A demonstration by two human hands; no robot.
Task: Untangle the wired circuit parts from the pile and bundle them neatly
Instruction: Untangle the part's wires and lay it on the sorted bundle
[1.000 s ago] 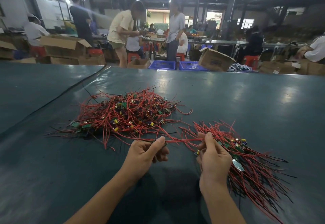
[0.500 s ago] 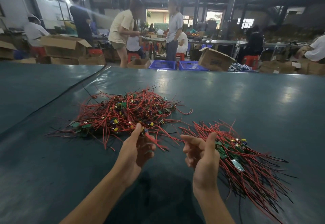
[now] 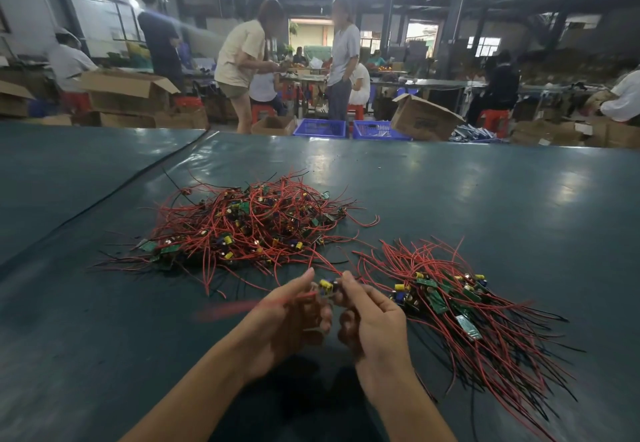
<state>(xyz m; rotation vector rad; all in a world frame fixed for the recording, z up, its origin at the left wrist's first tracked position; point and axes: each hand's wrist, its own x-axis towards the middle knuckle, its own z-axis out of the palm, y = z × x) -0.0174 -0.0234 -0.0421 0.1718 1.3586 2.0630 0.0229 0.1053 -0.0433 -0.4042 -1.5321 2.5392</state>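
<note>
**Both hands met on one circuit part between pile and bundle**

A wide dark-green table [image 3: 485, 199] filled most of the head view. Beyond its far edge lay a workshop hall, where several people [image 3: 242, 60] stood or sat among open cardboard boxes [image 3: 128, 91] and two blue crates [image 3: 320, 128].

On the table, left of centre, sat the tangled pile [image 3: 242, 226] of red and black wires, small green boards and yellow-capped components. Its loose ends sprawled toward the near side. To the right, apart from the pile, lay the bundle [image 3: 457, 306]. Its boards were gathered at one end and its wires fanned toward the near right corner.

Between the two heaps, above the table's near part, the left hand [image 3: 287, 320] and right hand [image 3: 374, 323] were close together. Both held a single circuit part [image 3: 325, 285]. The right hand pinched it at thumb and fingertip. The left hand's fingers curled around its red lead, which trailed off leftward in a blur. The fingers hid most of the part's board, so only its yellow component showed clearly. One red wire arced from the pile's edge toward the hands.

Half a second earlier the hands had been apart. The left held a part just by the pile's near edge and the right was open with its fingers spread. Since then they had come together nearer the bundle. The pile and bundle lay as before.
</note>
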